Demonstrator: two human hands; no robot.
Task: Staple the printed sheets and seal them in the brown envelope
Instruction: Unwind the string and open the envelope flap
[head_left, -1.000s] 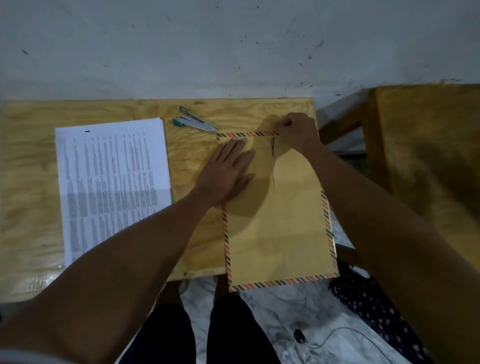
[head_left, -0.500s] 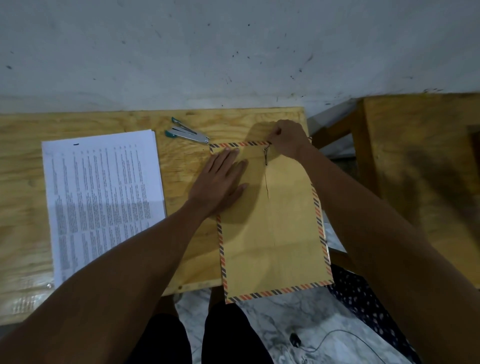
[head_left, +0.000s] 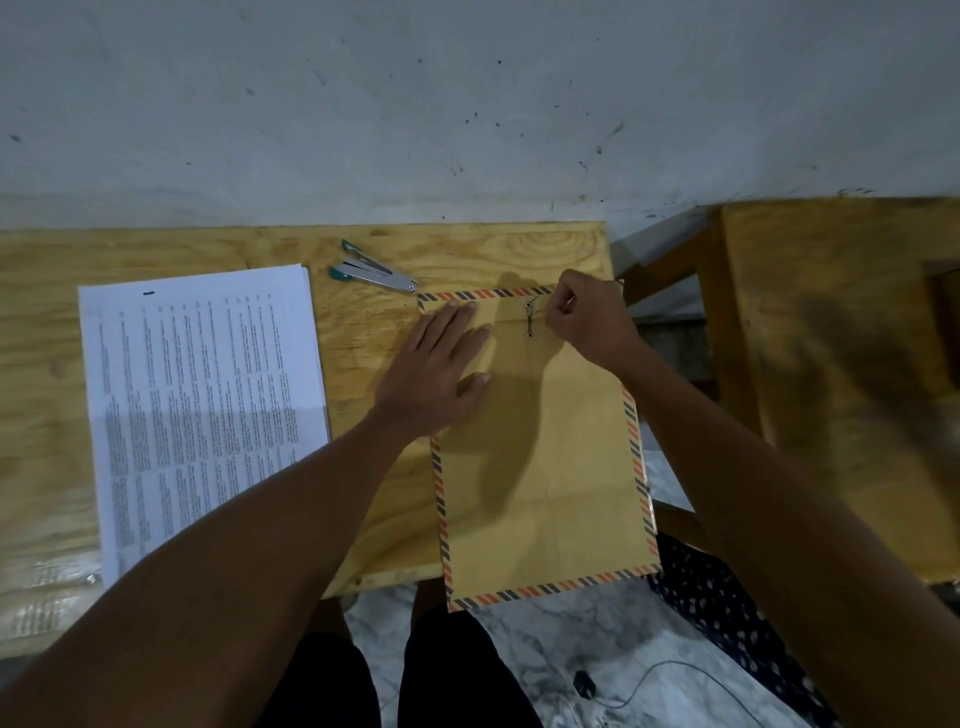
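Observation:
A brown envelope (head_left: 545, 467) with a striped orange and dark border lies on the right part of the wooden table (head_left: 363, 374), its near end hanging over the table's edge. My left hand (head_left: 441, 374) lies flat on its upper left part, fingers straight. My right hand (head_left: 587, 317) is at the envelope's top, fingers curled, pinching the thin string by the two closure eyelets (head_left: 529, 319). A stack of printed sheets (head_left: 202, 405) lies to the left. A silver stapler with teal ends (head_left: 371, 273) rests behind, between sheets and envelope.
A white wall (head_left: 467, 104) stands right behind the table. A second wooden piece of furniture (head_left: 831, 364) is at the right, across a narrow gap. Below are my dark-clothed legs, a marbled floor (head_left: 649, 649) and a black cable (head_left: 623, 691).
My right hand has shifted slightly right of the eyelets with the string. The left hand stays flat on the envelope. The camera view has tilted a little.

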